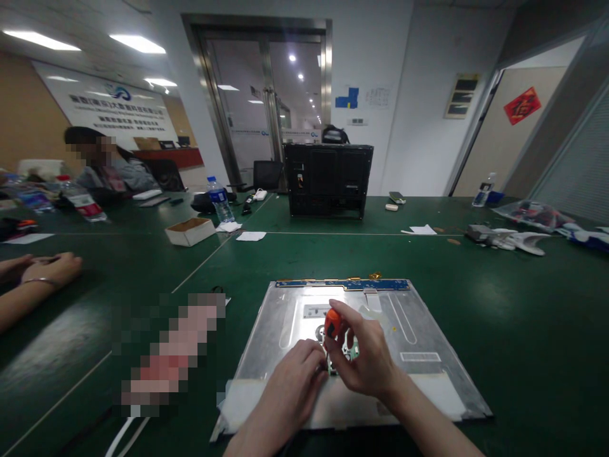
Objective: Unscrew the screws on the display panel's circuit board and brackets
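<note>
My right hand (364, 349) grips the orange handle of a screwdriver (332, 322), which stands nearly upright with its tip pointing down. Close beside the tip is my left hand (297, 377), its fingers curled together; what they pinch, if anything, is hidden. Beneath both hands, a small part with a round metal disc and a bit of green circuit board (352, 348) shows partly between the fingers. It rests on a flat silver metal panel (266, 343). A narrow blue circuit strip (342, 285) runs along the panel's far edge, and whitish tape lies across its near side.
On the green table (499, 304), a blurred-out object with white cables lies left of the panel. Behind stand a black monitor-like frame (328, 181), an open small box (190, 231) and a water bottle (219, 200). Another person's hands (52, 271) are at the left edge.
</note>
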`<action>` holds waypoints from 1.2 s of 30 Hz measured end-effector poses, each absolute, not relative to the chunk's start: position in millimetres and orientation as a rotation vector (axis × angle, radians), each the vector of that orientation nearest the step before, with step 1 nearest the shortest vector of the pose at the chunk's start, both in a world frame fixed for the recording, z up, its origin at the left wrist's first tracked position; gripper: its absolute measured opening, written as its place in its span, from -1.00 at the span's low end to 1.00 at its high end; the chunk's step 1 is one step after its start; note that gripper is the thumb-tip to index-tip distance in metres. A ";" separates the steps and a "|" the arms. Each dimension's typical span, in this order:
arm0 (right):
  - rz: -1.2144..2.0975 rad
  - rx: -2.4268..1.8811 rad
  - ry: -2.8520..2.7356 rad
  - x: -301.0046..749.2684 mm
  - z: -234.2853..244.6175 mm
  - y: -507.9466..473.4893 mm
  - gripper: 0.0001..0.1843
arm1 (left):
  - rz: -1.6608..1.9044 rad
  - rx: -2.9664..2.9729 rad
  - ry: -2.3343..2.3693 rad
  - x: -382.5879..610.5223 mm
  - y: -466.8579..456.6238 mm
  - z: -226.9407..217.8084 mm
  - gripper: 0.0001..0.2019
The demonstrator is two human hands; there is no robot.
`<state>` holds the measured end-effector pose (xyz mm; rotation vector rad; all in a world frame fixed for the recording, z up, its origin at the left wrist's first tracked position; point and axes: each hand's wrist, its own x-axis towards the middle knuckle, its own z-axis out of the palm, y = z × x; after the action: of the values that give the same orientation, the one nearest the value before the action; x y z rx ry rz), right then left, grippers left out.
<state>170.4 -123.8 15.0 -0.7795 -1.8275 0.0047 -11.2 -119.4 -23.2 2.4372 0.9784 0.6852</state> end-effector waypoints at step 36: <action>-0.064 -0.838 -1.598 180.5 25.4 -121.3 -0.52 | 0.814 2.359 1.089 -14.0 -119.1 -15.5 -0.79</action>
<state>180.5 -121.3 25.4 -0.8382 -1.5978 -0.0635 -14.0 -119.1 -15.5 2.3592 1.0888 0.8137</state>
